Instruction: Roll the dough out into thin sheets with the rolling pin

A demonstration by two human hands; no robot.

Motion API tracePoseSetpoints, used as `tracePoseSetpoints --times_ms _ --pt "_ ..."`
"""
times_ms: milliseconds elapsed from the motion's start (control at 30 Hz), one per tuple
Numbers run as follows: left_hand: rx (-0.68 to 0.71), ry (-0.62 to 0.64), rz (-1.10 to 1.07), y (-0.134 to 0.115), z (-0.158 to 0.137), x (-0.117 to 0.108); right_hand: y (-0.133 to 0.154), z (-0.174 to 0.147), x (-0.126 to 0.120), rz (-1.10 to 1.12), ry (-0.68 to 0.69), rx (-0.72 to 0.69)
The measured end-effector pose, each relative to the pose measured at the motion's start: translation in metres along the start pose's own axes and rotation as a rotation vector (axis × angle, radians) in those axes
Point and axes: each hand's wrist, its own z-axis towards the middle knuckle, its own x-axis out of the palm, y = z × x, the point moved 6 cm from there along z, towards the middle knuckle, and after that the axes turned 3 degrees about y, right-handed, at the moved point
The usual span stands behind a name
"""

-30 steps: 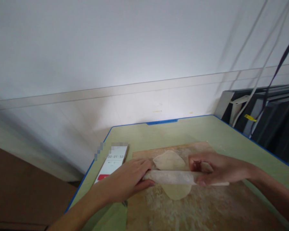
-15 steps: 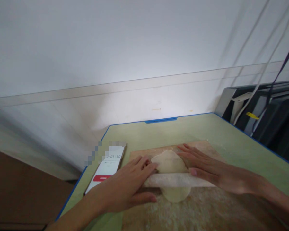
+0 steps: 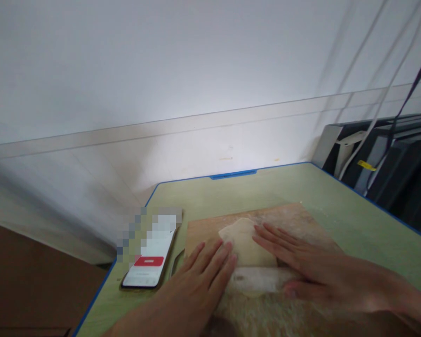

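Observation:
A pale sheet of dough lies flat on a floured wooden board. Across its near part rests a whitish rolling pin, dusted with flour. My left hand lies over the pin's left end, its fingers straight and pointing away from me. Over the right end is my right hand, palm down, with fingers stretched forward by the dough's right edge and the thumb low beside the pin. Both hands cover the pin's ends. A little dough shows on the near side of the pin.
Left of the board, a phone with a red button on its screen lies on the green table. A thin curved object sits between phone and board. Dark flat panels and cables stand at the right, against the wall.
Both hands and the rolling pin have moved toward me over the dough. Less dough shows on the near side, and the left fingers now lie straighter. More of the phone is visible.

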Motion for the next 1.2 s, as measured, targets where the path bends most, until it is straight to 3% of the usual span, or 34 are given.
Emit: tracePoseSetpoints --times_ms 200,300,467,567,700,800,933,1200 --pt "0.039 -0.074 0.028 0.039 0.027 0.007 -0.030 0.015 -0.016 -0.080 -0.199 0.210" --pt "0.028 -0.050 -0.008 0.047 0.029 0.007 -0.040 0.016 -0.023 -0.101 -0.280 0.322" --pt "0.008 0.124 -0.076 0.030 0.013 0.011 -0.025 0.011 -0.015 -0.094 -0.184 0.205" --pt "0.015 0.060 -0.040 0.029 0.016 0.010 -0.020 0.011 -0.014 -0.076 -0.174 0.147" --pt "0.045 -0.063 -0.025 0.040 0.028 0.008 -0.033 0.014 -0.020 -0.056 -0.263 0.246" --pt "0.038 -0.059 -0.043 0.040 0.026 0.009 -0.037 0.013 -0.019 -0.049 -0.242 0.302" --pt "0.063 -0.006 -0.047 0.029 0.017 0.009 -0.025 0.010 -0.016 -0.044 -0.195 0.223" --pt "0.027 -0.070 -0.039 0.035 0.026 0.005 -0.039 0.018 -0.024 -0.085 -0.301 0.297"
